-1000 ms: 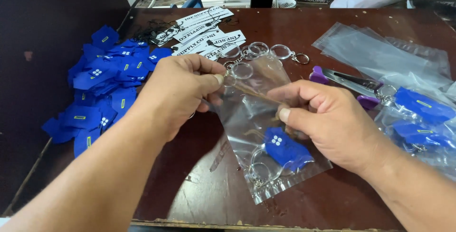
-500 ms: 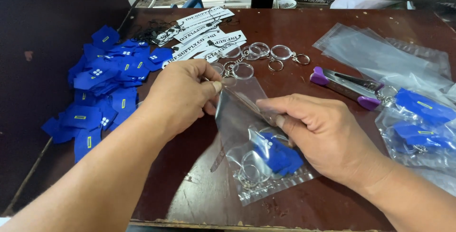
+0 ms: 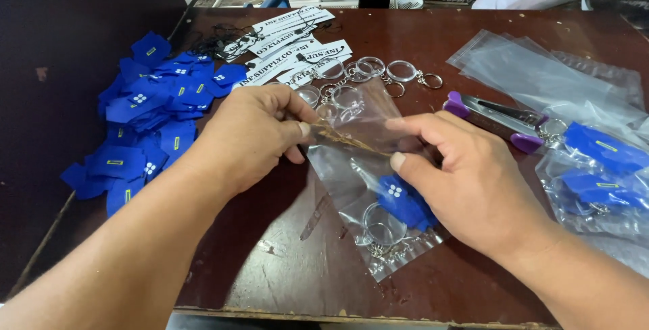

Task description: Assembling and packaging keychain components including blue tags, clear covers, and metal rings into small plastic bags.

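I see my left hand (image 3: 253, 134) and right hand (image 3: 466, 178) both pinching the folded top of a small clear plastic bag (image 3: 368, 188), held just above the dark brown wooden table (image 3: 284, 256). Inside it sit a blue fabric tag (image 3: 402, 198) and a clear round key ring (image 3: 384, 225). If either pinch loosens, I judge the flap springs open, and the contents could slide out.

A heap of blue fabric tags (image 3: 145, 124) lies at the left of the dark brown table (image 3: 284, 262). White printed labels (image 3: 291, 43) lie fanned at the far centre, with clear round key rings (image 3: 375, 70) just beside them. A purple-ended metal tool (image 3: 497, 120) lies at the right, near a stack of empty clear bags (image 3: 541, 73) and filled bags holding blue tags (image 3: 598, 174).
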